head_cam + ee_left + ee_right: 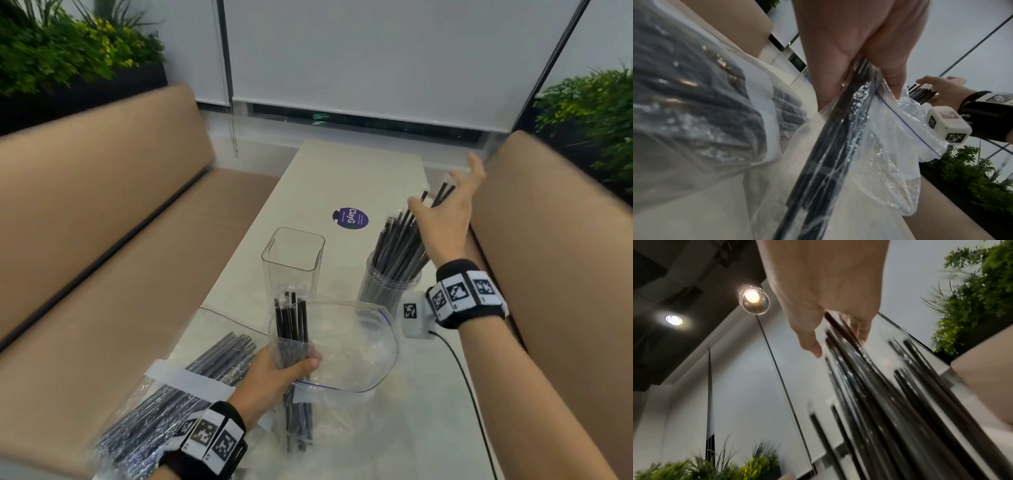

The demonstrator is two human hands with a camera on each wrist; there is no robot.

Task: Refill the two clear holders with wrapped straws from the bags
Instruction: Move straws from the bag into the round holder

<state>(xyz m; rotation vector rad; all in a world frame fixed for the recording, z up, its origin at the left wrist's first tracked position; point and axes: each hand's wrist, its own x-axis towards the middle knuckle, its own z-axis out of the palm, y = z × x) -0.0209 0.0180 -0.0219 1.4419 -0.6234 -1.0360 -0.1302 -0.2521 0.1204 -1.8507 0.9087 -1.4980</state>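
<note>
My left hand [281,370] [849,48] grips a small bundle of black wrapped straws [291,318] [838,138] through an open clear zip bag [349,349] [900,129], holding them upright at the near table edge. My right hand [445,212] [828,288] has its fingers spread and straight over the tops of the straws [400,246] [879,386] that lean in the round clear holder [387,291]. The square clear holder [293,263] stands empty to its left. A second bag full of straws [164,404] [694,105] lies under my left forearm.
The pale table [342,178] carries a purple round sticker [350,218] beyond the holders. Tan padded benches [102,205] flank it on both sides, with green plants [589,113] behind. A black cable [469,383] runs from my right wrist along the table.
</note>
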